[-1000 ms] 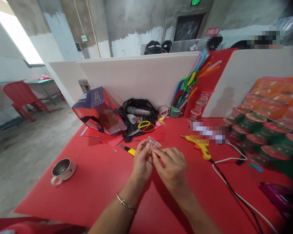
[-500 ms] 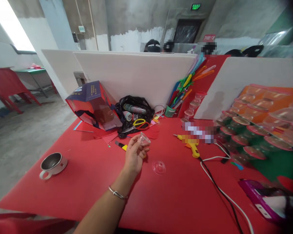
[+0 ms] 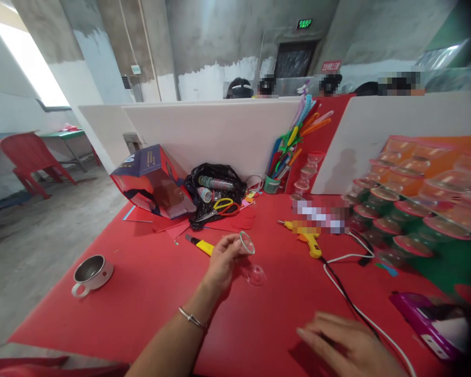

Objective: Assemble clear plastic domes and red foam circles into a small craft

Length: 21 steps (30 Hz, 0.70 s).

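My left hand (image 3: 224, 261) pinches a small clear plastic cup (image 3: 248, 244) between thumb and fingers, its mouth tilted to the right. Just below the cup, a clear plastic piece with a round flared rim (image 3: 256, 275) rests on the red table. My right hand (image 3: 345, 343) is low in the view at the right, over the table, holding nothing that I can see. Its fingers are stretched out and slightly bent. A yellow utility knife (image 3: 202, 245) lies behind my left hand, partly covered by it.
A yellow glue gun (image 3: 312, 244) and its cords lie to the right. Stacked clear cups (image 3: 412, 209) stand at far right, near a purple device (image 3: 424, 324). Scissors (image 3: 220, 209), a black bag (image 3: 194, 180) and a gift box (image 3: 153, 183) sit behind; a mug (image 3: 92, 272) is left.
My left hand has moved right and a little downward with the cup, which now hangs nearer the flared plastic piece. My right hand has come into view at the lower right.
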Tool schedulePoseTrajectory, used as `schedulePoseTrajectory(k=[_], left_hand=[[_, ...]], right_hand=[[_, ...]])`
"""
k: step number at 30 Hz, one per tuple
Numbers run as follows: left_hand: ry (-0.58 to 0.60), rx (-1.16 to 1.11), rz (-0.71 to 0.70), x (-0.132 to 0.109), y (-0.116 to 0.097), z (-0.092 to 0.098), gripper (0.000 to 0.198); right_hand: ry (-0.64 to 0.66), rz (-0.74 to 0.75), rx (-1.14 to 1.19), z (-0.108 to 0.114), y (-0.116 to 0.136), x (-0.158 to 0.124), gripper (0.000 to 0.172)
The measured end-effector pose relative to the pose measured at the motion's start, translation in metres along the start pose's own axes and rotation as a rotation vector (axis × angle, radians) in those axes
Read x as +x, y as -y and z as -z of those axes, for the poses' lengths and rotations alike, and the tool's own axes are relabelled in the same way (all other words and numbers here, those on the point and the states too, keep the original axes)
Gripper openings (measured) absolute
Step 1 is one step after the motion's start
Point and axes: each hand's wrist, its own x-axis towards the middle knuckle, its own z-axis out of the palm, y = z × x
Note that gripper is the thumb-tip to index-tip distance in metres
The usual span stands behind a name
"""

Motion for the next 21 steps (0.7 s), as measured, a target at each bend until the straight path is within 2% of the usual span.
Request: schedulePoseTrajectory(k=[2,4,8,11,13,17,21], left_hand=[[0.026,0.026,0.000,-0.002,0.004,0.000,0.041],[0.051,0.032,0.016,-0.002,0.009,0.001,0.039],[0.027,0.027,0.032,0.000,0.018,0.002,0.039],[0.021,0.022,0.009,0.000,0.019,-0.001,0.037],[0.023,0.023,-0.012,0.000,0.016,-0.002,0.036],[-0.001,0.081,-0.063,0.002,0.008,-0.002,0.039],[-0.044,0.095,-0.084,0.004,0.000,-0.001,0.041]], right_hand=[[-0.064,-0.011,0.074,0.002,0.013,0.025,0.035],[-0.087,-0.013,0.135,0.000,0.016,0.048,0.035],[-0.140,-0.083,0.161,-0.006,-0.007,0.093,0.034],[-0.272,-0.078,-0.075,-0.008,-0.029,0.135,0.032],[-0.308,-0.081,-0.266,-0.007,-0.040,0.165,0.033],[-0.267,-0.050,-0.437,-0.005,-0.050,0.217,0.038],[-0.144,0.053,-0.596,-0.003,-0.058,0.251,0.059]])
